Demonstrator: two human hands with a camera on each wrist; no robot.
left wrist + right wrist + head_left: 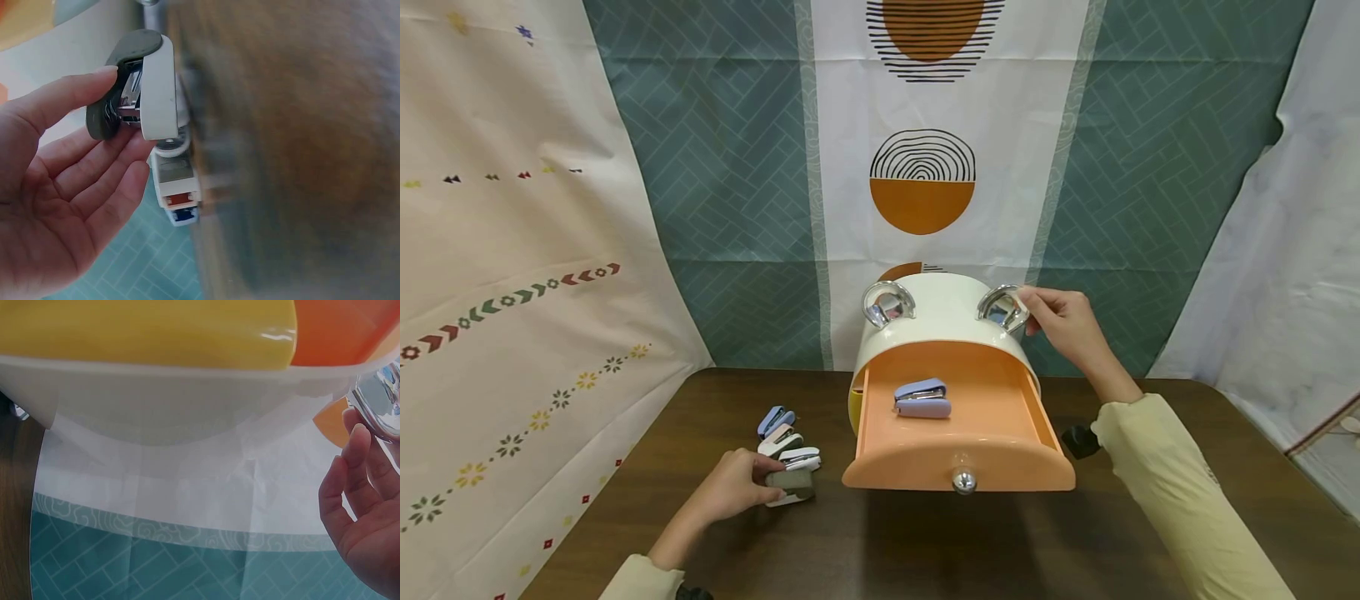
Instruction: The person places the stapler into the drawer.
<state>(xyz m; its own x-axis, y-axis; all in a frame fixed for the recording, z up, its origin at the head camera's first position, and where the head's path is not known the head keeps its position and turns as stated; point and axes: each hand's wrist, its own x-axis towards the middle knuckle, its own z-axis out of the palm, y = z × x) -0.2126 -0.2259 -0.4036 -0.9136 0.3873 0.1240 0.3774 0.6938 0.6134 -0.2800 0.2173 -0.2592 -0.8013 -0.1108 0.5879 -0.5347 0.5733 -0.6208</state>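
My left hand pinches a dark green and white mini stapler between thumb and fingers, low over the table. In the left wrist view, this stapler shows its metal inside, with the thumb on its green top. Just behind it lie a white stapler, a beige and green one and a blue one. My right hand holds the outer edge of a silver ear on a white, rounded drawer box. In the right wrist view, my fingertips meet this shiny ear.
The box's orange drawer is pulled out toward me, a round silver knob on its front. A lilac and blue stapler lies inside. A second silver ear stands at left. Patterned cloth hangs behind the brown table.
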